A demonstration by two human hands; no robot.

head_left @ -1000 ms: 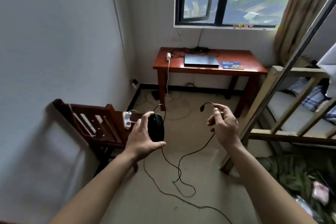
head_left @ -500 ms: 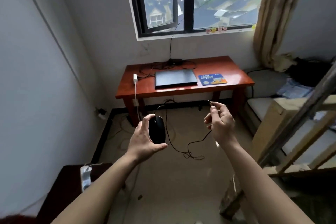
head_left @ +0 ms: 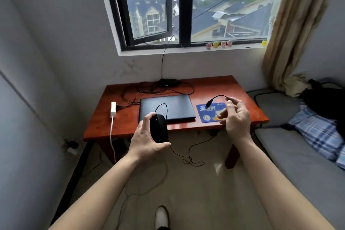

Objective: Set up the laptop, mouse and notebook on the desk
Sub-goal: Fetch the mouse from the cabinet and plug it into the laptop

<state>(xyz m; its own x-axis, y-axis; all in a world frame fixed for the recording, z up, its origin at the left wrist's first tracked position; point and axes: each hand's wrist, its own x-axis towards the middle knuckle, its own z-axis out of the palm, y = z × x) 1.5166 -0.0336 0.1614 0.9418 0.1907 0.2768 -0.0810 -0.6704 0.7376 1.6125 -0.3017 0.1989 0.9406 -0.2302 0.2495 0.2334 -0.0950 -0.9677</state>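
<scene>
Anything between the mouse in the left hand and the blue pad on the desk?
Nothing visible lies on the blue pad, right of the closed laptop. Only the mouse's own cable, pinched by the right hand, trails.

You get soft, overcast daylight from the window, a pale sheen along the desk front and only faint shadows, while your wide lens bows the walls and blurs the edges.

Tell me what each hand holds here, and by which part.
The left hand grips the mouse round its body; the right hand pinches its cable near the plug.
</scene>
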